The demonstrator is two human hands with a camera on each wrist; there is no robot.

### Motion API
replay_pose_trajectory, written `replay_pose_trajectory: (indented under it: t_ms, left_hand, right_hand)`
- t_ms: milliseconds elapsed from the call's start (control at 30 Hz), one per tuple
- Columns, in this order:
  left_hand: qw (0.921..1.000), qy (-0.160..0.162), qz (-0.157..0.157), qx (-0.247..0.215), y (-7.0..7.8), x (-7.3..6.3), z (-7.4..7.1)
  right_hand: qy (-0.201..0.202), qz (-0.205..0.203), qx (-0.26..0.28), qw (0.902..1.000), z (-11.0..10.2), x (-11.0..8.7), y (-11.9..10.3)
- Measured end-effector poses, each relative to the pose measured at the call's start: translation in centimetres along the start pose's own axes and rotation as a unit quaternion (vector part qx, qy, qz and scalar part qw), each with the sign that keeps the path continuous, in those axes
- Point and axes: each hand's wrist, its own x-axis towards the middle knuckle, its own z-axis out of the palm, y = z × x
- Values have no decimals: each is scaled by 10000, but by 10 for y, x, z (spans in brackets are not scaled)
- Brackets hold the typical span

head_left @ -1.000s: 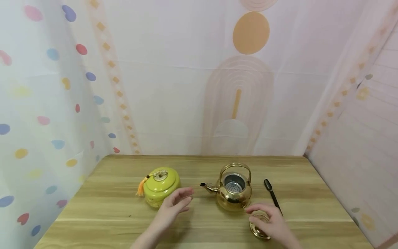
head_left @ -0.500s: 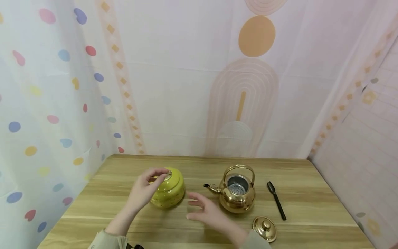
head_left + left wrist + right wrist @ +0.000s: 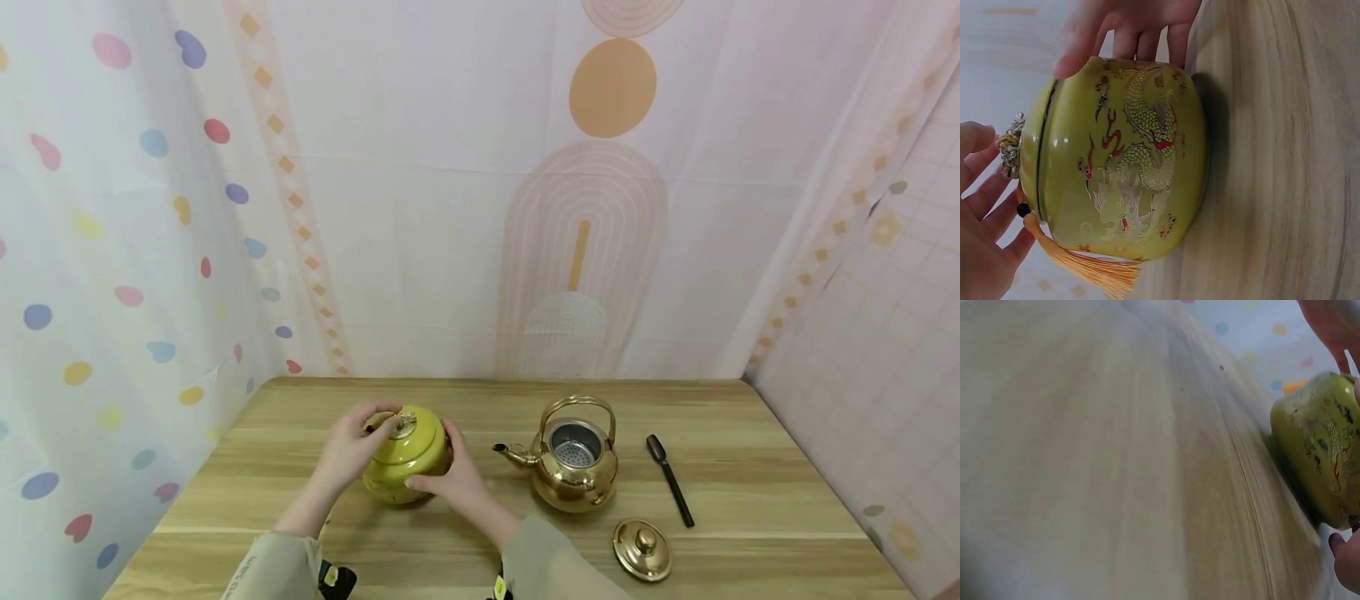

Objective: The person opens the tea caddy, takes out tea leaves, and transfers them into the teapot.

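Jar (image 3: 1125, 156): glossy yellow-green, rounded and squat, standing upright on the table (image 3: 750, 475), left of the teapot; one of them.
Jar decoration: a dragon (image 3: 1141, 165) in pale gold scales, with small red and dark touches around it, on the side seen from the left wrist.
Lid (image 3: 1034, 137): same yellow-green, domed, seated on the jar with a dark seam between the two; one.
Knob (image 3: 1010, 147): ornate, silvery and gold, at the middle of the lid; one.
Tassel (image 3: 1088, 265): orange, hanging from the lid down the jar's side, with a black bead (image 3: 1023, 210) at its upper end; one tassel, one bead seen.
Left hand (image 3: 345, 452): thumb and fingers bent about the knob; whether they pinch it or stand just off it, I cannot tell.
Right hand (image 3: 459, 482): curled round the jar's right side, thumb on the near face, fingers toward the back, gripping it.
Hands: two, both at the jar.
Teapot (image 3: 573, 487): one, shiny gold, one arched handle (image 3: 577, 402) upright over it, one spout (image 3: 517, 455) pointing toward the jar; its mouth is uncovered and shows a perforated metal strainer (image 3: 576, 454).
Teapot lid (image 3: 642, 550): one, gold and round, lying on the table with its own small grip up, in front of and right of the teapot.
Spoon (image 3: 671, 481): one, black, long-handled, lying aslant right of the teapot.
Sleeves (image 3: 558, 567): two, pale, one on each arm.
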Motion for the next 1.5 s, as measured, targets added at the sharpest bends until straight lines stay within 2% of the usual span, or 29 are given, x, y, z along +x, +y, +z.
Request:
replay_pose_trajectory:
  t_ms: [100,400,633,900,1200,1500]
  left_hand:
    - [10000,-63,-10,-28,-2,0,3]
    - [9990,-244,-340,-136,-8,0,7]
    - [9991,-183,-215,-330,-15,-2,17]
    - [9974,-50,-300,-658,-16,-4,24]
    - [9991,-37,-135,-402,-16,-3,25]
    - [9991,155,-21,-394,-18,-3,28]
  right_hand:
    - [3,-2,-120,9999,1,6,2]
    - [-107,-206,-178,9996,5,15,6]
    - [-86,-191,-223,9995,4,15,7]
    - [-117,-172,-182,9996,2,15,9]
    - [-132,-145,-222,9996,3,16,12]
    - [-161,-98,-113,9998,3,17,11]
